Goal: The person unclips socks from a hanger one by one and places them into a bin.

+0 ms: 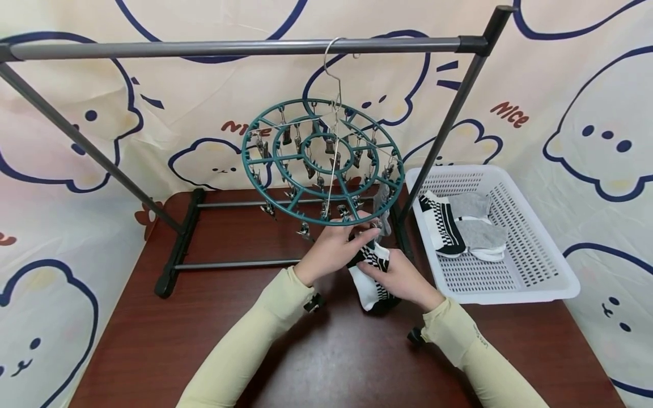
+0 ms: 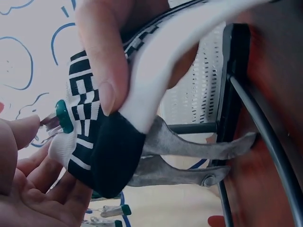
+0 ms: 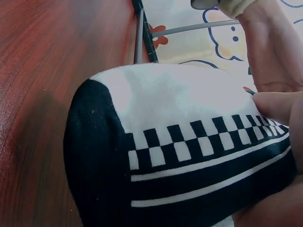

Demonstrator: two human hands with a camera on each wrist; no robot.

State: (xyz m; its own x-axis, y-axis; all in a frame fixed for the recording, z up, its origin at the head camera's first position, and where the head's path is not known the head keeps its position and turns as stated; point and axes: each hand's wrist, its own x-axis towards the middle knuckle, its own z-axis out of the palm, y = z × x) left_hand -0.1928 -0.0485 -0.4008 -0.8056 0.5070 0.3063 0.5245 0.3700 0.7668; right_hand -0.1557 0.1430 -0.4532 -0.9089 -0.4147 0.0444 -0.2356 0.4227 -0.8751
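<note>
In the head view, a black-and-white checkered ankle sock [image 1: 365, 288] hangs below the near right rim of a round green clip hanger [image 1: 245, 158]. My right hand [image 1: 403, 276] grips the sock, thumb over its checkered side. My left hand [image 1: 329, 252] is at the cuff. There, in the left wrist view, its thumb and fingers pinch a metal clip [image 2: 63, 117] with a green tip, which lies against the white cuff. The right wrist view shows the sock's toe end [image 3: 90, 142] pointing away from the hand. Grey socks [image 2: 189, 144] hang just behind.
A grey metal rack [image 1: 255, 50] carries the hanger by its hook, with its feet on the brown table [image 1: 326, 351]. Several loose clips [image 1: 268, 209] dangle around the rings. On the right, a white perforated basket [image 1: 556, 283] holds checkered and grey socks [image 1: 482, 232].
</note>
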